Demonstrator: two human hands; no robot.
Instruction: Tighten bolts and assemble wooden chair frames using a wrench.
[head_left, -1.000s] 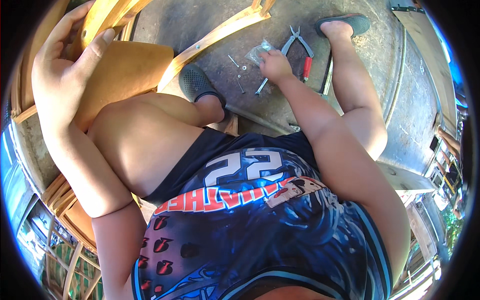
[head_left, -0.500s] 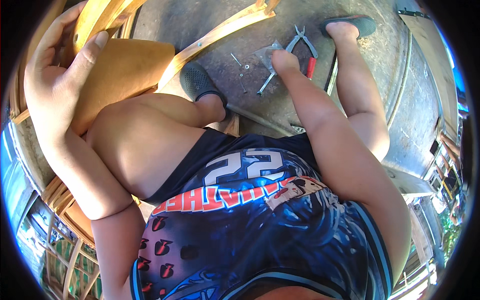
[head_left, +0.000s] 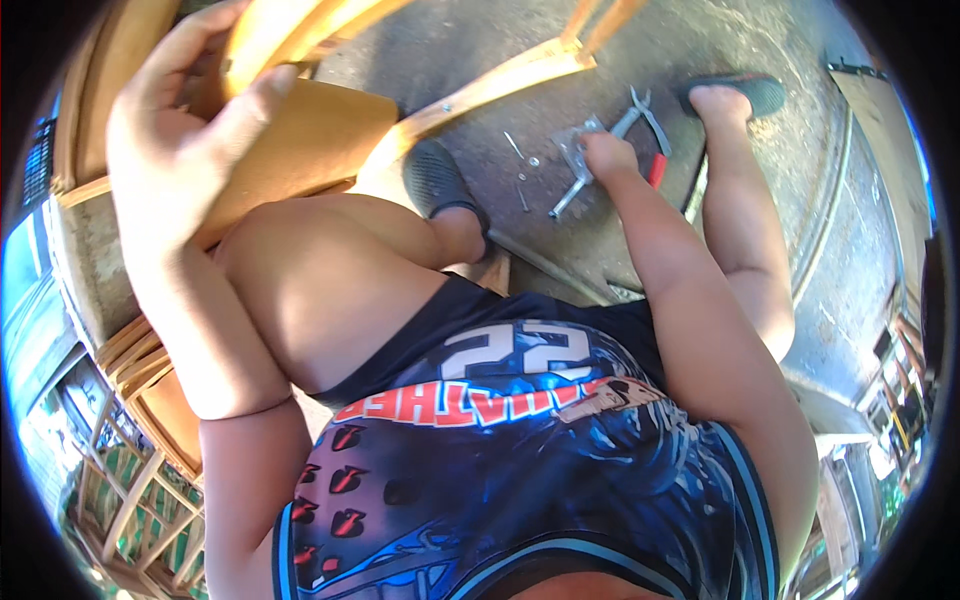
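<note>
At the upper left my left hand is closed round a curved, light wooden piece of a chair, thumb on the near side, fingers partly hidden behind. Below it is the chair's tan padded panel. My right hand reaches down to the floor, its fingers closed on a small clear plastic bag; the fingertips are hard to make out. A metal wrench-like tool lies partly under the bag. Just beyond the hand lie opened pliers with a red grip.
A bolt, a nut and another thin screw lie on the dark concrete floor. A wooden rail with a bolt head runs across the top. My feet in dark clogs flank the tools. Wooden frames stand lower left.
The whole view has shifted, so everything sits a little further right and lower. My left hand keeps its hold on the chair wood, and my right hand stays at the plastic bag.
</note>
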